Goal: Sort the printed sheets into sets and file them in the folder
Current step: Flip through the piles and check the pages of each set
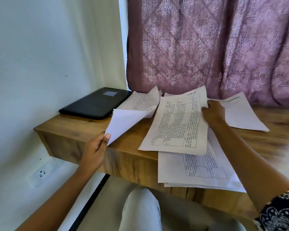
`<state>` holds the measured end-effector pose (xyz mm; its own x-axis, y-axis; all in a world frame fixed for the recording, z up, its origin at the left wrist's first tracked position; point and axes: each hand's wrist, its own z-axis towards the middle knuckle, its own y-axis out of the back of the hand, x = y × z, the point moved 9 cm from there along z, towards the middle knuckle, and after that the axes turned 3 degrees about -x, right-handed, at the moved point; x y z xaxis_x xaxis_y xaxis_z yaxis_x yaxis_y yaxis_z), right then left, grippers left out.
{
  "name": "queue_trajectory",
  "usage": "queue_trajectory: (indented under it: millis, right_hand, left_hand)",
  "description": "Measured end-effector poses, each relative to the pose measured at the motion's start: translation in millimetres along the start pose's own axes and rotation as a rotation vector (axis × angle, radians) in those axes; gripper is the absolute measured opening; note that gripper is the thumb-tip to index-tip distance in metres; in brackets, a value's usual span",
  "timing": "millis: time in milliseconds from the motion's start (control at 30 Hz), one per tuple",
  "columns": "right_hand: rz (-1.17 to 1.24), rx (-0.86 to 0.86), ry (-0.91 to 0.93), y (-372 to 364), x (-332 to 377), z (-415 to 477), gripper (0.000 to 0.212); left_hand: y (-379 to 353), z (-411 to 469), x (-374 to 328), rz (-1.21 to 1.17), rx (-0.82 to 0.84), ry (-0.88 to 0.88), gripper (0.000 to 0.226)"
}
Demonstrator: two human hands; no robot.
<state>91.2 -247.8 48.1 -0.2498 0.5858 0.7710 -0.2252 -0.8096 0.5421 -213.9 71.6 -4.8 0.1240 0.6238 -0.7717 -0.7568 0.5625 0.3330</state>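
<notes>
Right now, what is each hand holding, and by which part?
The left hand pinches the blank-backed sheet by its near corner; right hand grips the table-printed sheet at its far right edge.

home room, patterned curtain, wall-mounted wood desk, wall socket

The bench lies bare at its front-left corner and toward its right end; folder, spread sheets, left wall and back curtain hem the rest.
</notes>
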Motion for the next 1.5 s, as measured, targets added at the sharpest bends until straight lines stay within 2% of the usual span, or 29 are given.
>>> queue_trajectory:
  millis: [133, 200, 300, 367, 467, 533, 600, 667, 733, 800, 867, 933, 1233, 1367, 1500]
  right_hand:
    - [-0.003, 0.058, -0.07, -3.6, -12.4, -11.4, 0.033]
    - [0.073, 0.148, -0.125, -18.6, -15.1, -22.0, 0.028]
    - [0.246, 0.316, -0.247, -52.7, -12.7, -42.5, 0.021]
    - [0.377, 0.41, -0.35, -77.3, -9.6, -56.2, 0.024]
    - [0.419, 0.424, -0.433, -99.2, -3.6, -65.7, 0.034]
    - [0.339, 0.4, -0.417, -103.7, -2.2, -64.5, 0.049]
    - [0.297, 0.411, -0.337, -105.3, 3.7, -65.9, 0.055]
    - [0.301, 0.447, -0.241, -111.1, 6.3, -65.9, 0.069]
    - [0.274, 0.457, -0.181, -127.7, -9.6, -54.6, 0.093]
    - [0.304, 0.46, -0.156, -132.4, -8.8, -54.2, 0.101]
    - [0.367, 0.428, -0.187, -114.8, 13.2, -74.0, 0.087]
    - [0.405, 0.42, -0.214, -112.0, 21.8, -84.8, 0.076]
    - [0.455, 0.428, -0.121, -138.4, 49.7, -100.7, 0.057]
    - [0.399, 0.449, -0.1, -149.8, 65.7, -101.9, 0.06]
    - [0.296, 0.444, -0.057, -142.7, 65.4, -98.6, 0.079]
  left_hand:
    - [-5.4, -4.6, -2.8, -0.085, -0.01, 0.026, 0.041]
    - [-26.1, -8.5, -6.8, -0.067, 0.132, -0.046, 0.045]
    - [-67.2, -17.6, -12.1, 0.076, 0.42, -0.187, 0.038]
    - [-87.5, -24.2, -15.2, 0.182, 0.547, -0.28, 0.046]
    - [-101.0, -33.6, -14.7, 0.258, 0.682, -0.29, 0.057]
    - [-96.5, -35.7, -12.0, 0.185, 0.755, -0.207, 0.057]
    - [-80.9, -25.8, -15.1, -0.008, 0.732, -0.042, 0.049]
    - [-59.3, 0.9, -12.8, -0.075, 0.561, 0.106, 0.057]
    - [-43.6, 28.3, 7.3, 0.241, 0.428, 0.182, 0.062]
    - [-41.7, 42.5, 34.9, 0.52, 0.44, 0.239, 0.067]
    - [-52.6, 40.4, 51.9, 0.543, 0.496, 0.245, 0.075]
    - [-59.3, 33.7, 59.6, 0.472, 0.457, 0.238, 0.079]
    - [-50.1, 33.1, 52.9, 0.319, 0.432, 0.253, 0.063]
    - [-32.2, 49.3, 46.3, 0.411, 0.347, 0.28, 0.052]
    - [-36.8, 55.0, 52.0, 0.542, 0.442, 0.267, 0.054]
